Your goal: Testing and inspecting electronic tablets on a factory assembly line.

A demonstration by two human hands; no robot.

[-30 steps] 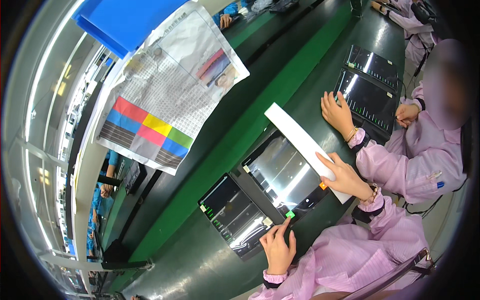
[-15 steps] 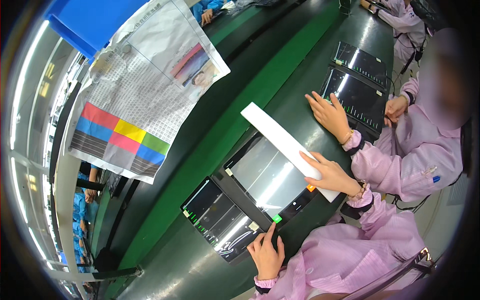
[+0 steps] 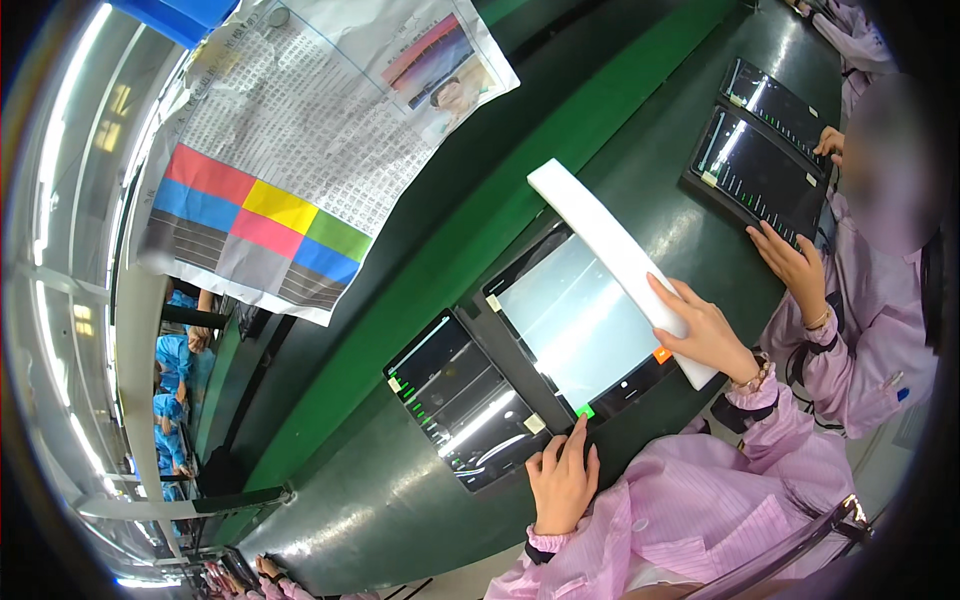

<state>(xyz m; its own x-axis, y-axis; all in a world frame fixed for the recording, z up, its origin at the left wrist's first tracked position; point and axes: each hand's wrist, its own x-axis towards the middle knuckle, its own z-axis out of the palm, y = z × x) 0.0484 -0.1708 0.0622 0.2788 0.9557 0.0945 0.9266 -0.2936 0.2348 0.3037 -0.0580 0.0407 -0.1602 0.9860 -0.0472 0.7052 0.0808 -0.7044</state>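
My right hand (image 3: pixel 703 332) is closed around the lower end of a long white bar (image 3: pixel 610 240), its fingers over the edge. The bar lies slantwise across the right side of a tablet (image 3: pixel 575 320) with a pale, lit screen. That tablet shows a green button at its lower corner and an orange one near my right hand. My left hand (image 3: pixel 563 482) holds nothing; its stretched index fingertip is at the green button, the other fingers loosely apart. Left of this tablet lies a second tablet (image 3: pixel 465 400) with a dark screen, a row of green marks and pale tabs.
A printed sheet (image 3: pixel 300 170) with colour blocks hangs at upper left, beside a blue bin (image 3: pixel 180 15). On the dark green table (image 3: pixel 370 530), further tablets (image 3: pixel 765 175) lie at upper right, where a co-worker's hand (image 3: pixel 797 268) reaches. Other people sit farther off.
The view has shifted, moving the tablets right and up in the picture. The lit screen looks whiter. The co-worker's hand is now down by the far tablet. My grip on the bar looks unchanged.
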